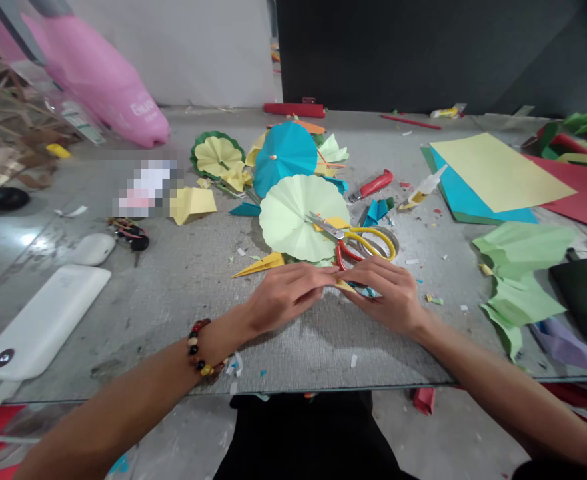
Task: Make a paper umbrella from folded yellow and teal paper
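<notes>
Both hands meet low over the middle of the table, fingers pinched around a small piece of folded yellow paper [345, 285]. My left hand [290, 293] grips its left end, mostly covering it; a beaded bracelet circles that wrist. On the other end, my right hand [386, 290] is closed too. Just beyond the fingers lie scissors [368, 241] with yellow and red handles, their blades resting on a pale green scalloped paper disc [293, 213]. A pointed yellow folded paper [259, 265] lies left of the disc. Behind it leans a blue pleated paper disc [288, 157].
A red cutter [372, 186] and a glue bottle [423, 188] lie right of the discs. Coloured sheets [498, 173] and crumpled green paper [523, 280] cover the right side. At left are a white power bank [43, 320] and a pink bottle [108, 80]. Paper scraps are scattered about.
</notes>
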{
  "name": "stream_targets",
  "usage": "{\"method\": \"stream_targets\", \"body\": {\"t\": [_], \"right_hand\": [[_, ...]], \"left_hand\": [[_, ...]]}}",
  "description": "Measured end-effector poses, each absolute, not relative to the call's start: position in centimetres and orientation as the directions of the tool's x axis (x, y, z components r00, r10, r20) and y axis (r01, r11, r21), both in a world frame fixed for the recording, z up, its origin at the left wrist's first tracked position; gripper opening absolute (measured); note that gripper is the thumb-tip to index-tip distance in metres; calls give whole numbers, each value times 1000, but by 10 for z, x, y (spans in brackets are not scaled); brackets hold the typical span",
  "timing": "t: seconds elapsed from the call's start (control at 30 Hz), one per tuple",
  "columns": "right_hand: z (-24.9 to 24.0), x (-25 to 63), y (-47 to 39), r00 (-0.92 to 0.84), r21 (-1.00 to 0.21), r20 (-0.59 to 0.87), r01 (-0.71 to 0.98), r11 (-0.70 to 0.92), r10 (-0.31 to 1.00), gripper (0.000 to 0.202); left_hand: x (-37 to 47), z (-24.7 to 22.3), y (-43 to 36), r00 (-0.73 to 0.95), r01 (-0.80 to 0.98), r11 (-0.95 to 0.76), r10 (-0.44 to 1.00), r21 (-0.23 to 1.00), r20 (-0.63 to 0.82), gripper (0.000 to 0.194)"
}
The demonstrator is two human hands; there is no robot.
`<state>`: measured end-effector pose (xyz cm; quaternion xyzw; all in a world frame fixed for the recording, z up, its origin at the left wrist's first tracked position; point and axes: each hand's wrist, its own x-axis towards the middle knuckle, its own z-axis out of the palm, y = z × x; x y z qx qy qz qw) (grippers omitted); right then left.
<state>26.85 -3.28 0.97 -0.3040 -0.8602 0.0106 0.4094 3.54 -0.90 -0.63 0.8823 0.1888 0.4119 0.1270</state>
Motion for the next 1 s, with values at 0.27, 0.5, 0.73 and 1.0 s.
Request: {"method": "stream_targets", "body": {"t": [0.27, 0.5, 0.73, 1.0], "right_hand": [[8, 268, -32, -470, -268, 706, 514, 815, 529, 24], [9, 268, -33, -467, -263, 711, 518, 814, 526, 25], [9, 267, -33, -471, -252, 712, 520, 816, 520, 25], [6, 269, -33, -472, -260, 710, 514, 817, 523, 26]], "left_hand": [[36, -6, -7, 596, 226, -897, 436, 380, 674, 19], [36, -5, -8, 589, 217, -899, 432, 381, 683, 20], [36, -5, -8, 607, 215, -894, 438, 394, 663, 20], [35, -5, -8, 618, 217, -888, 447, 406, 647, 20]]}}
